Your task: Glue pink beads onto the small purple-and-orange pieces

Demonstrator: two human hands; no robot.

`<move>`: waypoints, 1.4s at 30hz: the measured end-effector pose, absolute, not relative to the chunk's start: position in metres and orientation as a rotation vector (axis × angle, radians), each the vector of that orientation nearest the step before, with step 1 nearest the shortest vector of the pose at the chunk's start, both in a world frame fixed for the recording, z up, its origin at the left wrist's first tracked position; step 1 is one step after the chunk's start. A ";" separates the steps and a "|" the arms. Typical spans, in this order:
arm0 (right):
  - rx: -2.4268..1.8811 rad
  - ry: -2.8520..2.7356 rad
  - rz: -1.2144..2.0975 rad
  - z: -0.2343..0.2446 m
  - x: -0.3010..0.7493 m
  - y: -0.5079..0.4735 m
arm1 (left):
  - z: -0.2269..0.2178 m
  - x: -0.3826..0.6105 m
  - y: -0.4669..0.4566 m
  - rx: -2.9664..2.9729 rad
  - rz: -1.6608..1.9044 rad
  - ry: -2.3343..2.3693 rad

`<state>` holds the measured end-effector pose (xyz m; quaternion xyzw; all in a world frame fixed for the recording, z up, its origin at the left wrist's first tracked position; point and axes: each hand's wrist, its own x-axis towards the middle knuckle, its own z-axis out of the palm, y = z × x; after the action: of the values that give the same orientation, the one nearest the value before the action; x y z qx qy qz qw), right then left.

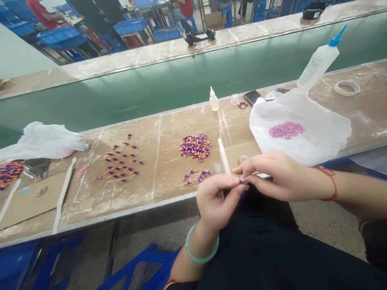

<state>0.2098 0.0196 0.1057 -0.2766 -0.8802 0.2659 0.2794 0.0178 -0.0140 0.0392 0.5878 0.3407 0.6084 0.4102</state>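
Well, the left hand had its fingers clamped on a small purple-and-pink piece at the tabletop's near edge; the right hand touched it (whether its fingers gripped, I couldn't tell).

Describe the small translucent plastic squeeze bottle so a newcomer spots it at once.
Find the long brown-covered bench nearest the camera and follow its far edge, along the flat green strip. There, left of the black rectangular phone, stands the small translucent plastic squeeze bottle. Unlike the large whitish plastic bottle with a blue nozzle farther right, it has a pale nozzle.
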 end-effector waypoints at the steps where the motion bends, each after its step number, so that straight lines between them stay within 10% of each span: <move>1: -0.714 -2.343 0.607 0.105 0.211 0.019 | 0.039 0.017 -0.014 1.567 1.549 0.869; 9: -0.527 -2.322 0.069 0.103 0.213 0.015 | 0.049 0.018 -0.012 1.883 1.664 0.848; 42: -0.627 -2.479 -0.016 0.094 0.208 0.018 | 0.050 0.023 -0.010 1.298 1.423 0.904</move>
<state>0.2076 0.0184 0.0938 -0.2347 -0.9283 -0.0060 0.2883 0.0229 -0.0104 0.0505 0.5334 0.3715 0.5848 0.4852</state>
